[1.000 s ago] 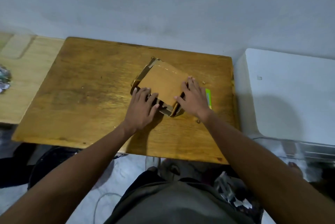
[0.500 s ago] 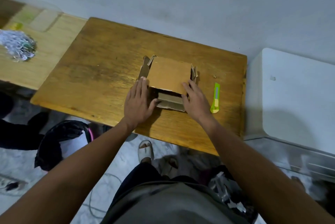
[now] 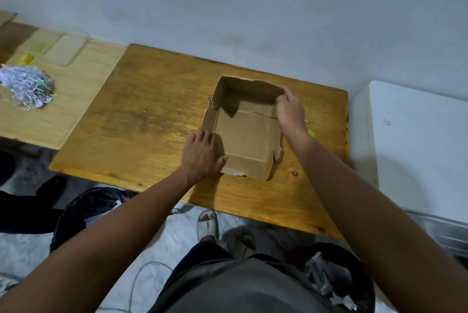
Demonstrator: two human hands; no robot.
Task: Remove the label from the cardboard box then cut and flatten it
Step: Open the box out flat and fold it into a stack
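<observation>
A cardboard box (image 3: 247, 132), opened out with its inside facing up, lies on the wooden tabletop (image 3: 141, 120) a little toward 3 o'clock of centre. Its far and left walls stand upright, while the near flap is folded down flat. The left hand (image 3: 202, 154) is laid at the box's 8 o'clock corner, fingers straight and pressing on the left wall and the tabletop, nothing being clasped. The right hand (image 3: 290, 110) is placed at the box's 2 o'clock corner, where the far wall's edge is pinched between curled fingers and thumb. A lime-green sliver, probably a utility knife (image 3: 311, 133), is seen at 3 o'clock of the box, mostly hidden by the right wrist. A heap of shredded paper (image 3: 26, 87) rests on a paler tabletop at 9 o'clock.
</observation>
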